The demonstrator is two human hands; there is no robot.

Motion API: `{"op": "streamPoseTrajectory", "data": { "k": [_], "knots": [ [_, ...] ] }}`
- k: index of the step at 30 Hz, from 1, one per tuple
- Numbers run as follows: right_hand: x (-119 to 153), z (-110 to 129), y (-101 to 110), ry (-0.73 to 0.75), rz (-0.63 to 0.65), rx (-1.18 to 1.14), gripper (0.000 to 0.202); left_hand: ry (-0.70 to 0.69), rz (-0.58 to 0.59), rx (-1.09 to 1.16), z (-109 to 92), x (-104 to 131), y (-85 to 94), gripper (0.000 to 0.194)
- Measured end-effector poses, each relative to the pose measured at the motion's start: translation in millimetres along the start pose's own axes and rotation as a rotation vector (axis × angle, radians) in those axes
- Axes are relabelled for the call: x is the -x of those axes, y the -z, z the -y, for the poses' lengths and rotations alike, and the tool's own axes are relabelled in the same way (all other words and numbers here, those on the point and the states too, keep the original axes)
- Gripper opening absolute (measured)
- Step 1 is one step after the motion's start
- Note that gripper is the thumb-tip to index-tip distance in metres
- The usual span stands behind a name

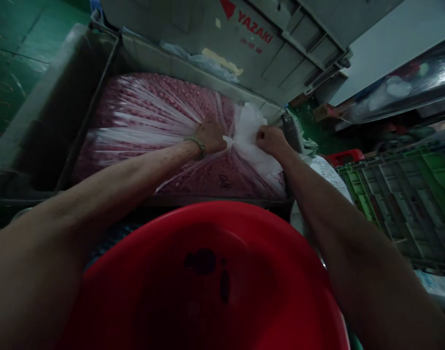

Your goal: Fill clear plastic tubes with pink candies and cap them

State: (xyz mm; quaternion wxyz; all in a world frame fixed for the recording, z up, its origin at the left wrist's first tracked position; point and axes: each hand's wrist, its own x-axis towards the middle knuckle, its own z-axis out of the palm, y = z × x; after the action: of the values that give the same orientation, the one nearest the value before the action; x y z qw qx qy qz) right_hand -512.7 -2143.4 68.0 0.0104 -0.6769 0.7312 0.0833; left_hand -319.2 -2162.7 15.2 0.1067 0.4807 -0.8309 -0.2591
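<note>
A large clear plastic bag (145, 107) full of small pink pieces lies in a grey plastic crate (115, 58). Its gathered neck is tied or bunched with a white strip near the middle. My left hand (211, 136), with a beaded bracelet at the wrist, is closed at that gathered neck; its fingertips are partly hidden. My right hand (271, 140) is closed on the loose whitish top of the bag, a little to the right. Below both arms sits a red basin (222, 214) with a few dark spots inside.
The crate's raised lid (193, 29), marked YAZAKI, stands behind the bag. On the right are green and grey folding crates (408, 189), a red handle-like piece (344, 156) and a printed paper sheet (329, 177). Green floor (18, 34) shows at upper left.
</note>
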Motion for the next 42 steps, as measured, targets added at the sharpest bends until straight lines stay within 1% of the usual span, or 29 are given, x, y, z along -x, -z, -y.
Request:
{"op": "streamPoseTrajectory", "data": {
  "k": [2, 3, 5, 6, 8, 9, 11, 12, 14, 16, 18, 23, 25, 27, 30, 33, 35, 38, 40, 42],
  "knots": [
    [6.2, -15.2, 1.3, -0.052, -0.033, -0.03, 0.013, 0.001, 0.001, -0.006, 0.6, -1.7, -0.8, 0.042],
    [9.3, -17.7, 2.7, -0.074, -0.058, -0.042, 0.013, 0.003, 0.001, -0.006, 1.1, -2.7, -1.4, 0.042],
    [14.4, -13.5, 8.7, -0.073, -0.14, -0.077, 0.012, -0.002, -0.004, -0.004, 2.1, -4.0, -2.5, 0.042],
    [16.4, -8.2, 13.3, -0.048, -0.191, -0.102, 0.011, -0.003, -0.008, -0.003, 2.6, -4.1, -3.0, 0.042],
    [19.5, 4.7, 23.5, 0.061, -0.254, -0.125, 0.016, -0.004, -0.016, 0.003, 3.5, -3.4, -3.8, 0.044],
    [20.7, 10.7, 27.8, 0.132, -0.241, -0.108, 0.02, -0.006, -0.019, 0.01, 3.7, -2.5, -4.0, 0.046],
    [22.5, 19.1, 32.1, 0.237, -0.12, -0.004, 0.026, -0.005, -0.022, 0.027, 3.2, -0.4, -4.0, 0.052],
    [23.1, 21.2, 31.7, 0.26, -0.049, 0.067, 0.028, -0.001, -0.026, 0.037, 2.6, 0.6, -3.8, 0.055],
    [24.6, 22.5, 27.4, 0.258, 0.057, 0.195, 0.03, 0.017, -0.032, 0.051, 0.7, 1.8, -3.3, 0.057],
    [27.6, 23.0, 21.8, 0.25, 0.09, 0.294, 0.034, 0.041, -0.037, 0.057, -1.4, 1.8, -2.7, 0.055],
    [33.4, 25.8, 18.2, 0.287, 0.064, 0.378, 0.035, 0.057, -0.036, 0.059, -3.0, 1.0, -2.2, 0.052],
    [53.6, 37.7, 14.3, 0.502, -0.148, 0.49, 0.033, 0.054, -0.035, 0.061, -4.3, 0.2, 0.0, 0.047],
    [57.4, 38.6, 10.4, 0.544, -0.155, 0.517, 0.031, 0.059, -0.04, 0.063, -4.6, 0.2, 0.9, 0.048],
    [56.8, 37.5, 6.5, 0.537, -0.112, 0.545, 0.03, 0.067, -0.042, 0.064, -4.7, -0.3, 1.3, 0.05],
    [49.8, 36.7, 5.5, 0.442, -0.033, 0.52, 0.036, 0.067, -0.042, 0.062, -4.2, -2.2, 0.6, 0.049],
    [38.3, 36.6, 10.4, 0.299, 0.048, 0.376, 0.035, 0.046, -0.049, 0.058, -3.1, -3.0, -0.8, 0.045],
    [28.8, 34.4, 13.4, 0.231, 0.087, 0.26, 0.032, 0.038, -0.056, 0.05, -2.4, -2.0, -1.8, 0.048],
    [14.4, 28.7, 12.9, 0.172, 0.077, 0.052, 0.028, 0.022, -0.068, 0.043, -2.0, 1.3, -3.0, 0.054],
    [7.4, 26.7, 9.4, 0.137, 0.035, -0.067, 0.024, 0.017, -0.08, 0.046, -2.4, 3.1, -3.3, 0.052],
    [4.2, 28.4, 5.0, 0.125, -0.003, -0.127, 0.023, 0.023, -0.09, 0.053, -3.0, 3.6, -2.9, 0.047]
  ]
}}
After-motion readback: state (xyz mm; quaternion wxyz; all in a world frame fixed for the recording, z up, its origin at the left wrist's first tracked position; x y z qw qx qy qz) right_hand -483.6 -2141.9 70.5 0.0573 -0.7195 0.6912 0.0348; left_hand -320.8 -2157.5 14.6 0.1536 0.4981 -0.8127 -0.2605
